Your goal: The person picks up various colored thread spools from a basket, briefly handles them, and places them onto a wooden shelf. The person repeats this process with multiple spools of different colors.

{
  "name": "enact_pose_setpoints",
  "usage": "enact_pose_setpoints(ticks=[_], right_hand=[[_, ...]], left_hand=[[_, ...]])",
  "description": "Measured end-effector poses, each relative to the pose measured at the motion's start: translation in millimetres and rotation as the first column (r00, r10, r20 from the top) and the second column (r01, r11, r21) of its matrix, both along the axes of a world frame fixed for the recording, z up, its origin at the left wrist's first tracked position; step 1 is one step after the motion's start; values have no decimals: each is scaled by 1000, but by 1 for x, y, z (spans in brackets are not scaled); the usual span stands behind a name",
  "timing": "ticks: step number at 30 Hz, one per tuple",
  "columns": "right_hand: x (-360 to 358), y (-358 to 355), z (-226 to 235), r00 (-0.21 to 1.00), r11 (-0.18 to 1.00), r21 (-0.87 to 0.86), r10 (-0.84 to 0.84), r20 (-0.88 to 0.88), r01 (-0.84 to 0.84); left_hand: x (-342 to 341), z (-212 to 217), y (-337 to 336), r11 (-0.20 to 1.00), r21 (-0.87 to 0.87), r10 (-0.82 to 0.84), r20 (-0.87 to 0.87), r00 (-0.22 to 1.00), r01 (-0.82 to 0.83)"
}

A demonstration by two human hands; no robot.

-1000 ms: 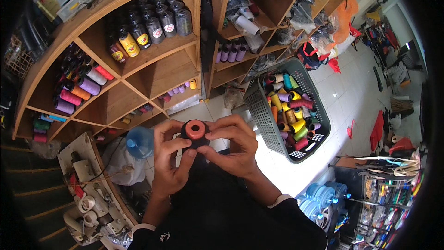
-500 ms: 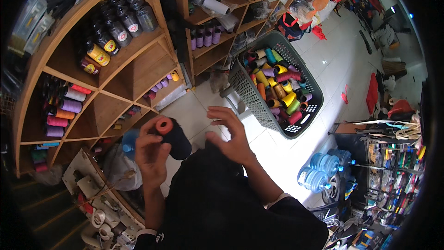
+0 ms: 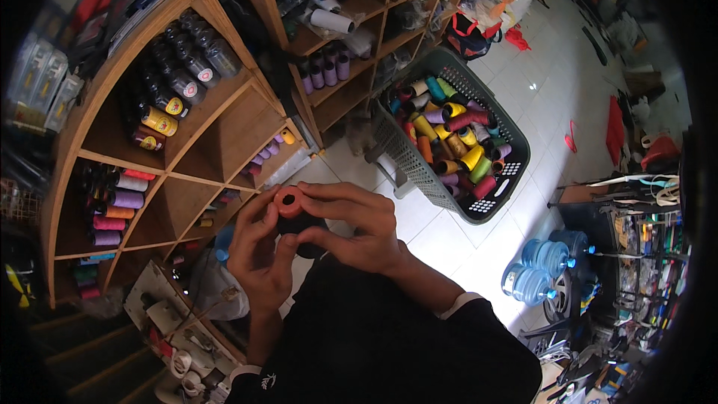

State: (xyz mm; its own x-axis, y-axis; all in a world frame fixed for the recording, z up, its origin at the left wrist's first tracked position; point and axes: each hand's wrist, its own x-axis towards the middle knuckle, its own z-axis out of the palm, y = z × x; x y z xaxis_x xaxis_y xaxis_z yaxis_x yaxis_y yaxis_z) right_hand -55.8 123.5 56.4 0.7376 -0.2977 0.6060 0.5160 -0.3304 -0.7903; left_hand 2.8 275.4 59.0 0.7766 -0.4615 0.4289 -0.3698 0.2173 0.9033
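Between my hands is a dark thread cone [image 3: 290, 208] with an orange-red core end turned up toward me. My left hand [image 3: 260, 251] is curled round its left side, thumb and fingers on the dark thread. From the right, my right hand [image 3: 359, 228] grips the same cone, with fingertips by the orange-red top and the thumb lower down. Much of the cone's body is hidden behind both hands. Beyond my right hand, a grey-green plastic basket [image 3: 407, 157] holds many thread cones [image 3: 456, 135] in yellow, purple, red, green and orange.
At left stands a wooden shelf [image 3: 217, 116] with dark and coloured thread cones in its compartments. A second wooden shelf [image 3: 336, 108] holds purple cones and plastic-wrapped goods. A sewing machine [image 3: 168, 318] is at lower left. Blue water jugs [image 3: 527, 284] stand on the tiled floor at right.
My right hand has moved left and closed on the cone, which only my left hand held before. The view has shifted slightly.
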Motion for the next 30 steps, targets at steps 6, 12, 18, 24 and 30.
enact_pose_setpoints(ticks=[6,12,18,24,30], right_hand=[[5,-9,4,999,999,20,36,22,-36],[16,-9,6,978,977,-53,208,-2,-207],[33,9,9,950,950,-25,312,7,-311],[37,21,4,932,930,54,363,8,-363],[44,22,5,931,931,-83,360,59,-355]], left_hand=[[-2,3,-5,997,2,77,115,990,-78],[4,11,8,990,29,125,222,967,-135],[2,15,18,969,-186,180,86,980,-162],[-3,18,28,952,-81,298,42,954,-294],[1,19,32,882,3,438,364,822,-471]])
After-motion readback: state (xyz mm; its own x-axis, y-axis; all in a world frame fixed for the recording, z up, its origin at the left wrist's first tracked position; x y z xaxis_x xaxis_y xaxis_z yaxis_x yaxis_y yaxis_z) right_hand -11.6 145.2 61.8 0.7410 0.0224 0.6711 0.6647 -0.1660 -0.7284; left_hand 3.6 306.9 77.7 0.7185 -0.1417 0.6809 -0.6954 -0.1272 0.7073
